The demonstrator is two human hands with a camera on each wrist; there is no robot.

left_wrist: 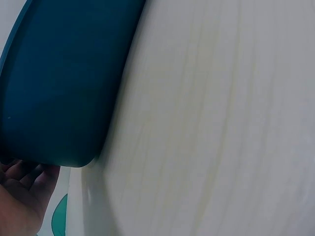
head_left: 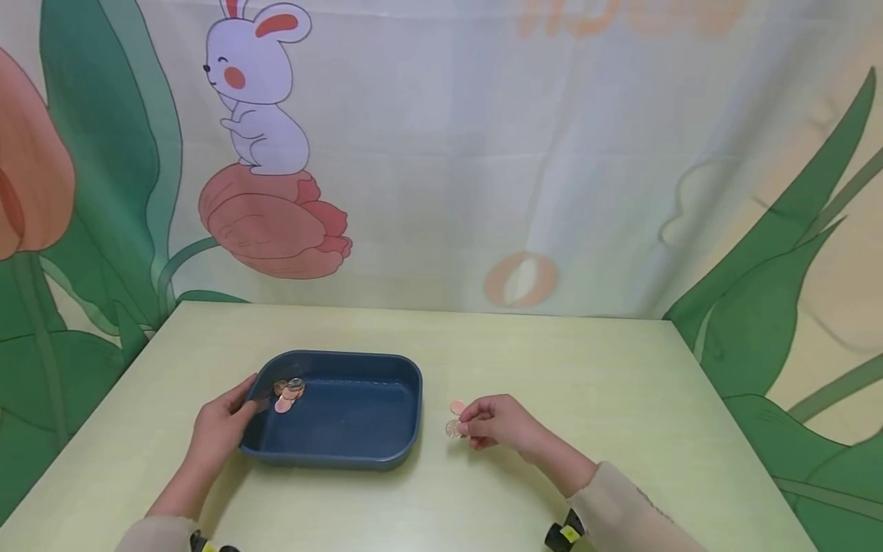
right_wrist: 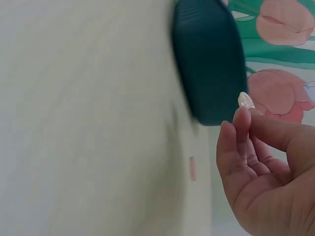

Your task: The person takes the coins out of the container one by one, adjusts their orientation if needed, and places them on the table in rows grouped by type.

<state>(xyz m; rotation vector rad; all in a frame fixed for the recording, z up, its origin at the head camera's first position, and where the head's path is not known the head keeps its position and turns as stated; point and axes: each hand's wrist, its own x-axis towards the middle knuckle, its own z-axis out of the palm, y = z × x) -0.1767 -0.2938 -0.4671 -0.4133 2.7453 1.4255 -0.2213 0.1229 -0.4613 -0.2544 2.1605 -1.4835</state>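
A dark blue rectangular tray (head_left: 345, 433) stands on the table, with a small pile of copper and silver coins (head_left: 288, 393) inside at its left end. My left hand (head_left: 219, 429) grips the tray's left end, thumb at the rim; in the left wrist view its fingers (left_wrist: 44, 184) are partly hidden by the tray wall (left_wrist: 59, 88). To the right of the tray, my right hand (head_left: 507, 425) pinches a silver coin (right_wrist: 245, 100) between thumb and finger, raised above the table. A copper coin (head_left: 457, 407) lies on the table just beyond those fingertips.
The pale yellow-green table (head_left: 524, 345) reaches back to a hanging printed cloth (head_left: 441, 153) showing a rabbit, tulips and leaves. Black wrist devices (head_left: 564, 531) sit at both sleeves.
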